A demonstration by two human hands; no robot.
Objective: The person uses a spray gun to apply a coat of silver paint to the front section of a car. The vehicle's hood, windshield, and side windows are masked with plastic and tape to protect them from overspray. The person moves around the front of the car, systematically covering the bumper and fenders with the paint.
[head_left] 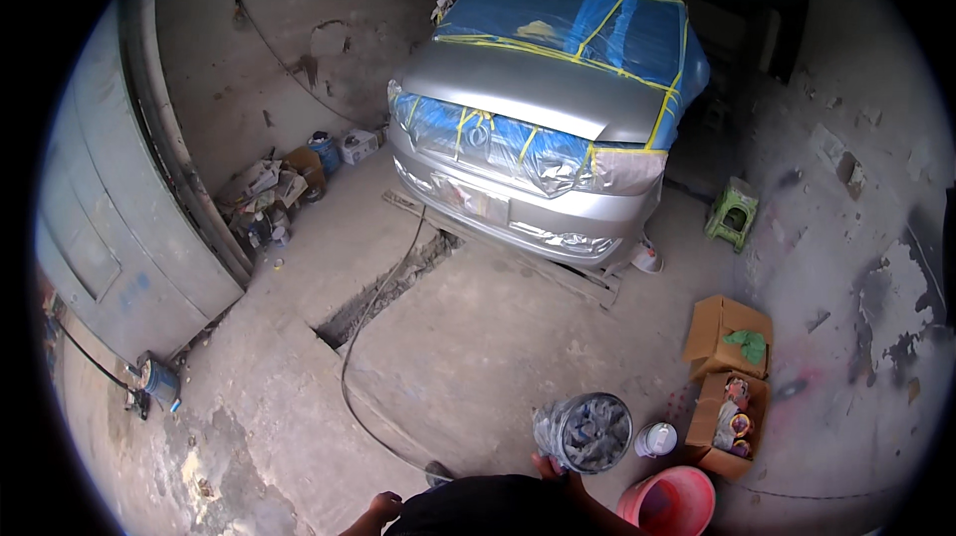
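At the bottom edge, my left hand hangs beside my dark clothing, its fingers curled in, with no held thing visible. Lower right of centre, my right hand shows a few fingers stretched and slightly apart, overlapping the near side of a round tub in the picture. The tub is full of crumpled grey clear plastic; whether my fingers touch it I cannot tell. A dark hose runs along the floor to a dark shoe near my left hand.
Ahead stands a silver car, partly masked with blue film and yellow tape. A floor trench lies before it. To the right are a pink bucket, white jar, cardboard boxes and green stool. A metal door stands left.
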